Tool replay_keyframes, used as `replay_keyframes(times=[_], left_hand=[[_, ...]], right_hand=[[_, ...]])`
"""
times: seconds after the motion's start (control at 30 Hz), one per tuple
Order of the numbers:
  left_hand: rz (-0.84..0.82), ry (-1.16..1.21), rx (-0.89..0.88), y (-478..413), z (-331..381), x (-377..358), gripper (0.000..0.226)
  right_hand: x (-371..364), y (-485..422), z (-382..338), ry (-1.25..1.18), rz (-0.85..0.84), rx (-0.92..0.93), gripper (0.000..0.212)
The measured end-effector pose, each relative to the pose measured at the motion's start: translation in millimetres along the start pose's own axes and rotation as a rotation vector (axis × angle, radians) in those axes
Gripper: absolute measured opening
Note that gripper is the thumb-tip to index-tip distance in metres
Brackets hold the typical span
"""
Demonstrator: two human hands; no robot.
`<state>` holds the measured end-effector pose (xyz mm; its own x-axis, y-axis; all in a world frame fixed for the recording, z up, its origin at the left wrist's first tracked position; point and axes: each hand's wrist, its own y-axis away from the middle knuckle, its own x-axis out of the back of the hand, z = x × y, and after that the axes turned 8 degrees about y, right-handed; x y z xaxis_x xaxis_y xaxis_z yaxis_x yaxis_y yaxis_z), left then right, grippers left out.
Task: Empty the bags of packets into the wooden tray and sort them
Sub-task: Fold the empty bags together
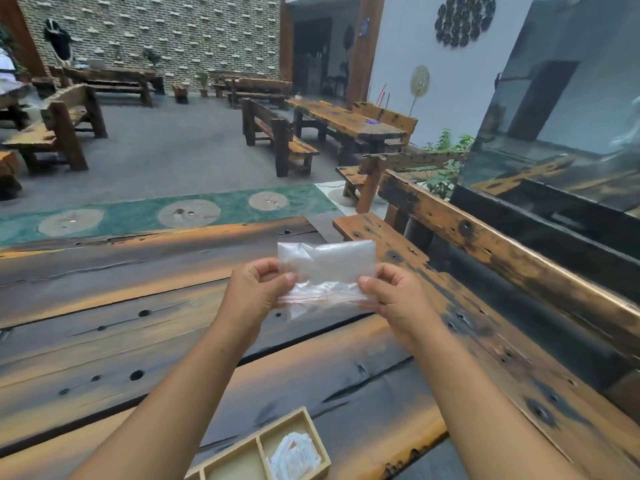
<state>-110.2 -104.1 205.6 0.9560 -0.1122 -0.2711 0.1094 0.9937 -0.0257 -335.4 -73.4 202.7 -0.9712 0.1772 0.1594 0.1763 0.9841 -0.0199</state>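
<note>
bag (pixel 325 271): between left hand (pixel 254 292) and right hand (pixel 398 299), above table (pixel 104 306)
tray (pixel 256 448): on table, nearer than hands
packets (pixel 294 457): in tray's right compartment

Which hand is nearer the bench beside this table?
Right. The right hand pinches the bag on the bench side; the left hand pinches its other side, farther over the table.

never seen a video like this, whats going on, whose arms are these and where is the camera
There is no machine here. One camera sits on a person's head and looks forward and down, so the two bare arms are that person's own. The left hand and right hand each pinch one side of a clear plastic bag, held up above a dark wooden table. At the bottom edge lies a wooden tray with compartments; one holds a pile of white packets.
</note>
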Motion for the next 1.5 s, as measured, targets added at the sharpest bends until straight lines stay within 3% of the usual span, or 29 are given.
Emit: replay_keyframes(times=[0.17,0.3,0.5,0.7,0.87,0.97,1.2,1.5], left_hand=[[-0.081,-0.022,0.008,-6,-12,-60,0.017],[-0.156,-0.058,0.033,-15,-29,-123,0.013],[-0.382,-0.240,0.095,-20,-84,-244,0.014],[-0.723,-0.218,0.286,6,-154,-377,0.019],[-0.848,-0.274,0.337,26,-197,-459,0.011],[-0.924,-0.300,0.317,32,-213,-492,0.006],[-0.962,-0.336,0.327,27,-269,-549,0.008],[-0.983,-0.321,0.511,-3,-370,-594,0.014]], right_hand=[[60,4,10,-0.017,0.074,-0.007,0.017],[124,7,21,0.011,0.156,-0.008,0.012],[238,35,62,0.084,0.393,-0.072,0.005],[355,102,122,0.064,0.695,-0.188,0.009],[411,156,152,-0.005,0.896,-0.263,0.031],[434,176,161,-0.043,0.968,-0.292,0.027],[471,183,193,-0.170,1.068,-0.329,0.008],[510,150,264,-0.102,1.115,-0.577,0.018]])
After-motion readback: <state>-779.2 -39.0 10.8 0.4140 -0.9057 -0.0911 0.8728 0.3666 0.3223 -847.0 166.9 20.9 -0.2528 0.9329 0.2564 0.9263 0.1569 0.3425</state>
